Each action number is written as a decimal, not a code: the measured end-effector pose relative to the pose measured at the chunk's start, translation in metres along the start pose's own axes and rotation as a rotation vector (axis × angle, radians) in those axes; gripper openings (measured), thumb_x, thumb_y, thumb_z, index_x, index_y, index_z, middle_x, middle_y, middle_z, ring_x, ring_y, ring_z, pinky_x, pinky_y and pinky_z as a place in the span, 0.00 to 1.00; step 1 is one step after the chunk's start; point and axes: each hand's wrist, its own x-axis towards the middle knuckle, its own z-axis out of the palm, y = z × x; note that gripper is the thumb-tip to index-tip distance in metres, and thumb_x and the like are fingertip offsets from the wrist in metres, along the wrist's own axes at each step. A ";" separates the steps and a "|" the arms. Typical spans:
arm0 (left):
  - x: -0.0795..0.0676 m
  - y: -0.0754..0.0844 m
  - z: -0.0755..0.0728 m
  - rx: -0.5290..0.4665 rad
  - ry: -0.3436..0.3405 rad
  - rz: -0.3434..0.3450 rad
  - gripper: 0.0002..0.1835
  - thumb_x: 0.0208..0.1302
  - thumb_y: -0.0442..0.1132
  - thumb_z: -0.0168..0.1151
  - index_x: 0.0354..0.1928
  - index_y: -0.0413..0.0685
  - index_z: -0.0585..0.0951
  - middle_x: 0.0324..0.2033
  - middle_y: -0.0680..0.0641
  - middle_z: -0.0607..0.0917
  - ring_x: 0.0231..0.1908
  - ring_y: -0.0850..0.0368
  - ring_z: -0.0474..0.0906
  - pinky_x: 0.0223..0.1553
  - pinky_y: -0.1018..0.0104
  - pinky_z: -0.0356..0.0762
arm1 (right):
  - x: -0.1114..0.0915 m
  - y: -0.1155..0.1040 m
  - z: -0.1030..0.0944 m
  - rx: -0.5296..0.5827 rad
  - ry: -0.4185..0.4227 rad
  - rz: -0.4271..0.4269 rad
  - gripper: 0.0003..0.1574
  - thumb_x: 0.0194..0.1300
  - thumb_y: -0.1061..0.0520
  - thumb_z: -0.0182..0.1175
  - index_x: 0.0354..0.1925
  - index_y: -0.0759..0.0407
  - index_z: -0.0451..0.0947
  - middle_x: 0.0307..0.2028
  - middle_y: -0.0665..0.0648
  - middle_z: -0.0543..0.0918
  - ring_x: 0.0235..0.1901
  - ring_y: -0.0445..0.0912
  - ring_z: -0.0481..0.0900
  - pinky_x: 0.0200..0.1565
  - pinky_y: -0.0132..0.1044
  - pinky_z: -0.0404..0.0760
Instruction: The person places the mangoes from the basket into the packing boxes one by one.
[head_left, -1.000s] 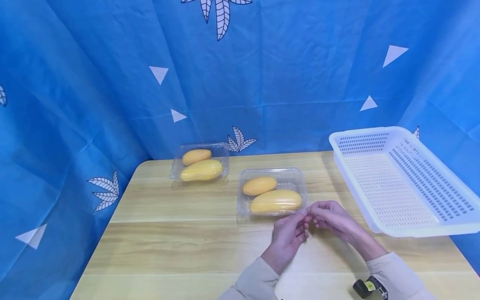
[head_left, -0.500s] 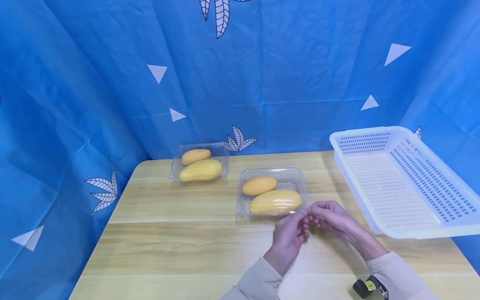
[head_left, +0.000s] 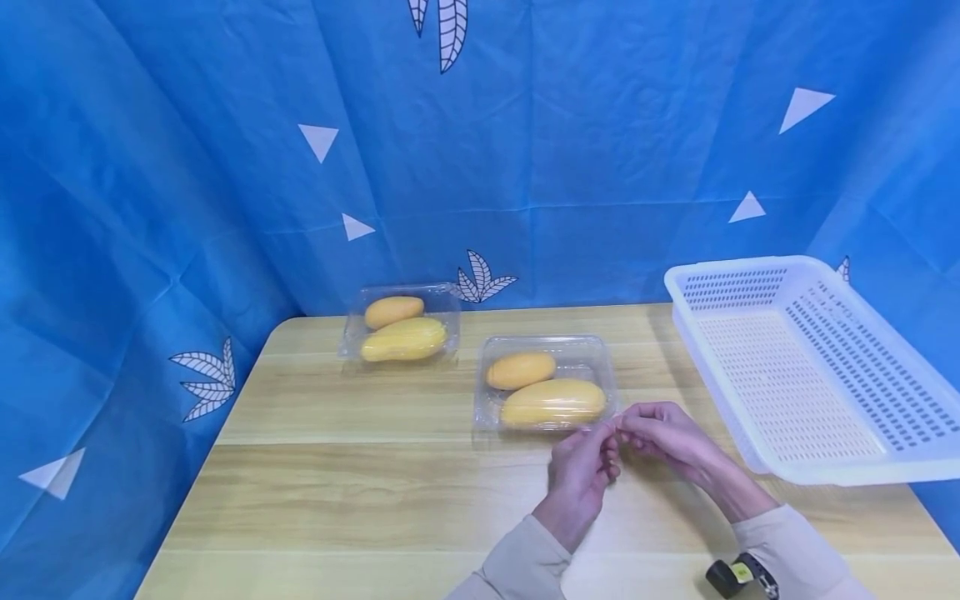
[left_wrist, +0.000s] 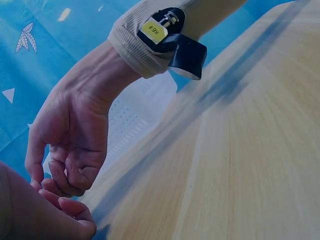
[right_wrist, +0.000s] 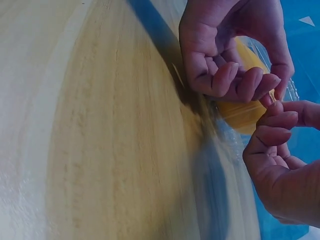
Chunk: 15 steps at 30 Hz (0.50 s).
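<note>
In the head view a clear plastic clamshell box (head_left: 615,367) stands at mid-table. Inside lie a smaller orange oval fruit (head_left: 521,370) and a longer yellow one (head_left: 553,403). My left hand (head_left: 579,475) and right hand (head_left: 671,437) meet at the box's near right corner, thumbs and fingertips pinching its edge close together. From the right wrist, the right hand (right_wrist: 280,170) comes from the lower right and the left hand (right_wrist: 232,47) from above, other fingers curled in. From the left wrist, the right hand (left_wrist: 75,135) bends down toward the left fingers (left_wrist: 75,207).
A second clear box (head_left: 453,329) with two yellow fruits stands at the table's back left. On the right, a white perforated basket (head_left: 720,408) reaches past the table's edge. Blue patterned cloth (head_left: 600,150) hangs behind the wooden table (head_left: 337,492).
Both hands stay at the box's corner, with only slight finger shifts. The head view has turned slightly; the boxes and basket have kept their places on the table.
</note>
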 end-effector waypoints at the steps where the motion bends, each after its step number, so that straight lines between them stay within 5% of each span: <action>1: 0.000 0.000 0.000 0.003 -0.004 -0.001 0.10 0.48 0.38 0.71 0.33 0.42 0.83 0.24 0.48 0.81 0.22 0.61 0.71 0.21 0.72 0.68 | -0.001 0.000 0.000 -0.001 0.001 -0.002 0.07 0.63 0.58 0.59 0.30 0.61 0.78 0.22 0.50 0.75 0.24 0.41 0.71 0.27 0.29 0.71; 7: -0.002 0.003 -0.005 -0.003 -0.104 -0.027 0.14 0.50 0.42 0.71 0.37 0.42 0.83 0.28 0.49 0.82 0.25 0.60 0.71 0.25 0.69 0.69 | -0.005 -0.004 0.001 -0.028 0.022 -0.020 0.11 0.65 0.56 0.58 0.37 0.65 0.78 0.27 0.52 0.77 0.27 0.41 0.74 0.31 0.31 0.75; 15: -0.007 0.019 -0.031 0.100 -0.413 -0.110 0.17 0.58 0.39 0.63 0.49 0.39 0.80 0.37 0.48 0.82 0.32 0.59 0.73 0.32 0.67 0.70 | -0.009 -0.007 0.002 -0.251 0.160 -0.091 0.27 0.68 0.49 0.56 0.52 0.71 0.71 0.38 0.63 0.80 0.36 0.51 0.79 0.39 0.43 0.80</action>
